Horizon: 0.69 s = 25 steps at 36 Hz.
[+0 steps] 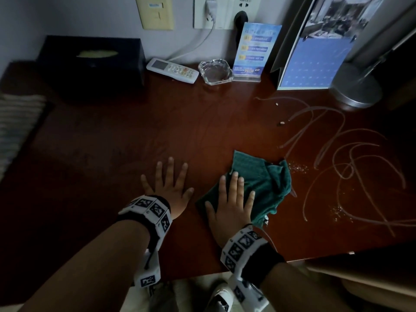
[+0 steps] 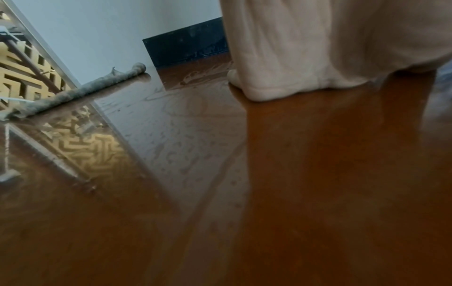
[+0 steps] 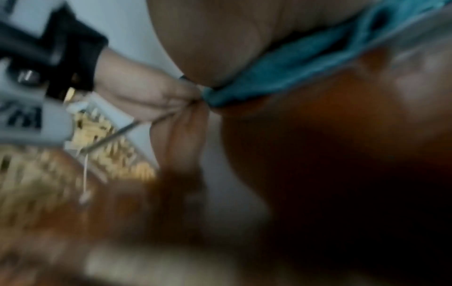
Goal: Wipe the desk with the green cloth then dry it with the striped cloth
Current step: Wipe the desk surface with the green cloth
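Note:
The green cloth (image 1: 261, 183) lies crumpled on the reddish wooden desk (image 1: 180, 122) near its front edge. My right hand (image 1: 229, 199) lies flat on the cloth's left part, fingers straight, pressing it down. In the blurred right wrist view the green cloth (image 3: 293, 65) shows under my palm. My left hand (image 1: 167, 185) rests flat on the bare desk just left of the cloth, fingers spread. The striped cloth (image 1: 15, 124) lies at the desk's far left edge; in the left wrist view the striped cloth (image 2: 80, 91) is a low grey roll.
White curved streaks and crumbs (image 1: 351, 158) mark the desk to the right of the cloth. At the back stand a black tissue box (image 1: 92, 61), a white remote (image 1: 172, 69), a glass ashtray (image 1: 215, 72), a blue sign (image 1: 254, 52), a calendar (image 1: 315, 61) and a lamp base (image 1: 355, 88).

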Motion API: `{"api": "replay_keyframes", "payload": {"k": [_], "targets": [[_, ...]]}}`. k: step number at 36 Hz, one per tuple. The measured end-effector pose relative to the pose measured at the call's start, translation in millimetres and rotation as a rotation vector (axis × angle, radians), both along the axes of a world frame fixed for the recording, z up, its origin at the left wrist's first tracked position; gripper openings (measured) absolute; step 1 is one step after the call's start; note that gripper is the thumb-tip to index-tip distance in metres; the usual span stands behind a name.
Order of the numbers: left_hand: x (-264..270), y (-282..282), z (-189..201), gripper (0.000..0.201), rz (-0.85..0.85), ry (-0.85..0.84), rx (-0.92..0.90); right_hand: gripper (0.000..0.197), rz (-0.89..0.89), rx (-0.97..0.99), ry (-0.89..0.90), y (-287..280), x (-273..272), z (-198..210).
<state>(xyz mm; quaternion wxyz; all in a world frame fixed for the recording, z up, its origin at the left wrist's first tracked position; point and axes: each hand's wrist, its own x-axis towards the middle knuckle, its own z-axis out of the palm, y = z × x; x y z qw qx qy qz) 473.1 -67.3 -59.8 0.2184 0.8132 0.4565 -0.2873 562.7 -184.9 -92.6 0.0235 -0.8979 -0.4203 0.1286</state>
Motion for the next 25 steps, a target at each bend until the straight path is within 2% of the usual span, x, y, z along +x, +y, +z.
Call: {"api": "replay_keyframes", "payload": {"k": [5, 19, 22, 25], "targets": [[-0.6, 0.0, 0.2, 0.064, 0.002, 0.004, -0.004, 0.069, 0.147, 0.004, -0.057, -22.0, 9.0, -5.1], [-0.8, -2.2, -2.1, 0.062, -0.006, -0.003, 0.025, 0.059, 0.536, -0.018, 0.016, -94.5, 52.8, 1.3], [-1.7, -1.2, -3.2, 0.062, -0.005, -0.009, 0.019, 0.058, 0.554, -0.007, -0.022, -102.3, 58.6, -1.3], [-1.6, -1.7, -4.7, 0.062, -0.003, -0.008, 0.037, 0.065, 0.410, 0.024, -0.046, -103.8, 43.7, 2.9]]}}
